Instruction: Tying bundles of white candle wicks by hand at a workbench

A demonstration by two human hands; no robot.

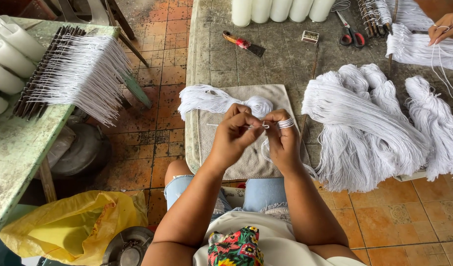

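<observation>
At my far left, white candles [7, 59] lie on the green table [15, 148], with a row of dark sticks [39, 74] beside them, each strung with white wicks [86, 74] that fan out over the table's edge. Below that, a yellow plastic bag [69, 224] sits on the tiled floor. In front of me, a beige cloth [246, 165] is spread on the grey worktop [285, 64], and a small bundle of white string [211, 98] lies across its far end. My left hand [234, 135] is closed in a pinch, thumb and fingers pressed on a thin strand of white thread [264, 126] held just above the cloth. My right hand [283, 140] meets it, fingertips nipping the same strand, with more of it wound in loops around my forefinger [285, 123]. To the right, big hanks of white string [364, 128] lie heaped on the worktop. Farther back I see a scraper with a red handle [243, 43], red-handled scissors [352, 35] and a row of white candles [280, 10]. At the far right corner, another person's hand [445, 27] pulls at threads.
</observation>
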